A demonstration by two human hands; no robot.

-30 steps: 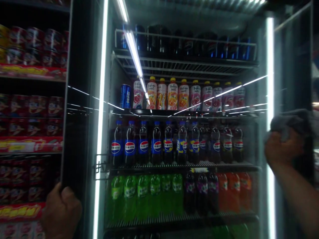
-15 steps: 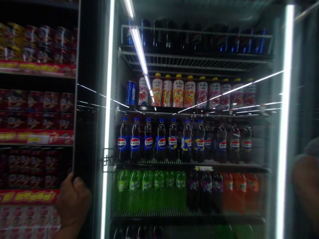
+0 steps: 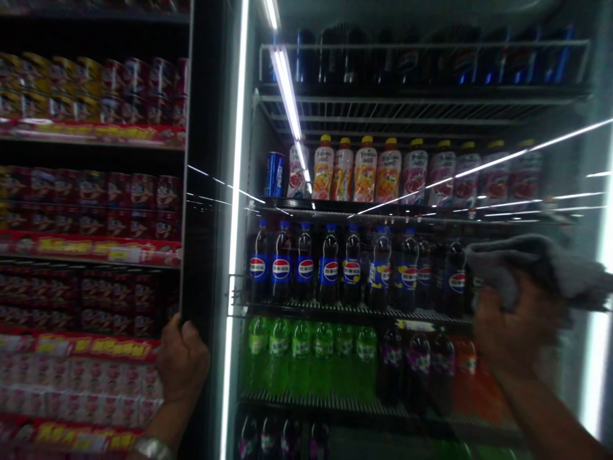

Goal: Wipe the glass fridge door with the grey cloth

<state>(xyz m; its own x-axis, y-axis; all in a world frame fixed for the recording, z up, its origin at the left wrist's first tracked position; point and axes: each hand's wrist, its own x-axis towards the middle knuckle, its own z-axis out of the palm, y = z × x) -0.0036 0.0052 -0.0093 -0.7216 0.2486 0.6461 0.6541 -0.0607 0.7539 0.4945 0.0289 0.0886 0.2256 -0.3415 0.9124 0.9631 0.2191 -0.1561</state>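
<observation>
Hands: two. Left hand (image 3: 181,363) grips door edge (image 3: 201,191); right hand (image 3: 514,326) clutches one grey cloth (image 3: 536,265) against glass. Green bottles (image 3: 311,354): six.

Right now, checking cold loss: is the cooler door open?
Open: the left hand grips the cooler door edge, swung outward.
</observation>
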